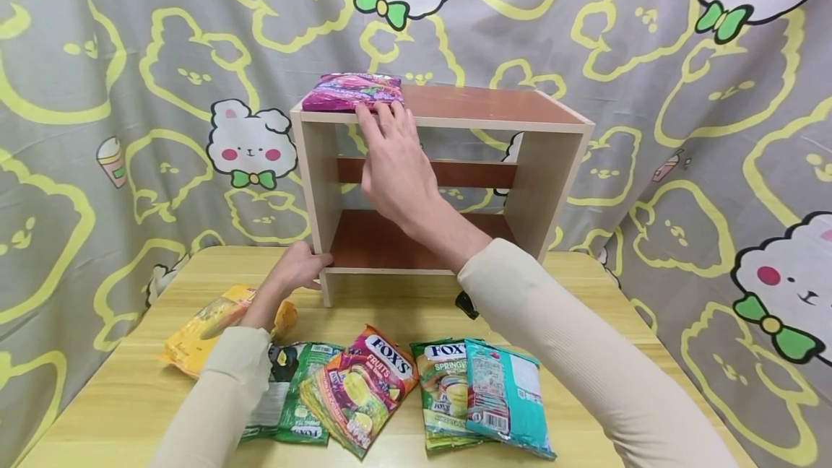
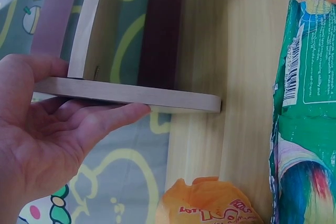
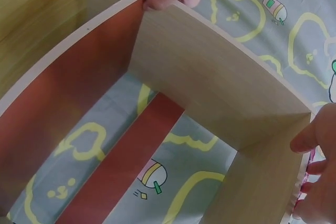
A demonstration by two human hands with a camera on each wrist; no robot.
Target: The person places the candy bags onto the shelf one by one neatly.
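Observation:
A small wooden shelf [image 1: 494, 105] with pale side panels and brown boards stands on the table. My left hand [image 1: 299, 268] grips its left side panel near the lower board; in the left wrist view the thumb is on one face of the panel [image 2: 173, 99] and the fingers are on the other. On the shelf's top left corner lies a purple candy bag [image 1: 351, 91]. My right hand [image 1: 399, 165] reaches up to it, extended fingertips touching the bag's front edge. In the right wrist view the thumb lies by the top board's front edge.
Yellow bags [image 1: 201, 331] lie at the table's left. In front are green bags [image 1: 299, 396], fanned Fox's Fruits bags [image 1: 364, 388], a Fox's Spring Tea bag [image 1: 442, 388] and a teal bag [image 1: 507, 396] overlapping it. A small black object [image 1: 466, 305] sits under the shelf. Patterned curtain [image 1: 195, 56] hangs behind.

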